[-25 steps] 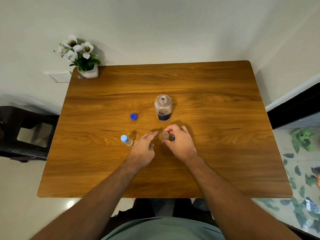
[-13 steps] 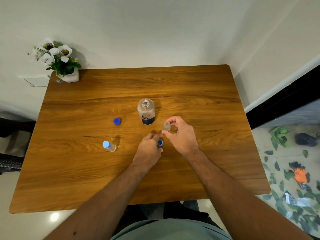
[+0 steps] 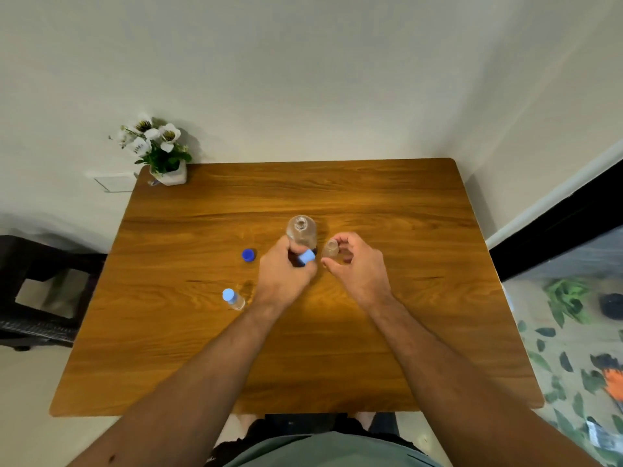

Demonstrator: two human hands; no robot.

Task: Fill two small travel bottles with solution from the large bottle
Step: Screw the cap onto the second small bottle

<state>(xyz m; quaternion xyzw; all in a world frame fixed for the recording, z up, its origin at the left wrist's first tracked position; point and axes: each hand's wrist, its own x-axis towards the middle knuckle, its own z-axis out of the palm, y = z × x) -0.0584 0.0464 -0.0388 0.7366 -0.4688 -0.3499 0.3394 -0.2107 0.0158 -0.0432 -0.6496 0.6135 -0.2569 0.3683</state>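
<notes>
Centrally, two bare hands meet over a wooden worktop. The left hand curls its fingers round the lower body of the large bottle, which stands upright with its mouth uncovered; a light blue cap is tucked against the same fingers, probably kept there so it is ready to go back on a small bottle. The right hand pinches an open small bottle between thumb and curled fingers, just beside the large one, likely so its mouth is steady and close for pouring.

Left of the hands, a darker blue cap lies alone on the wood; it looks like the large bottle's lid, set aside. Nearer the person, the second small bottle stands apart with its light blue cap on, which suggests it may already be filled, though its level is too small to read.

A white pot of white flowers sits at the far left corner against a plain pale wall. A dark chair stands to the left; a leaf-patterned floor shows on the right.
</notes>
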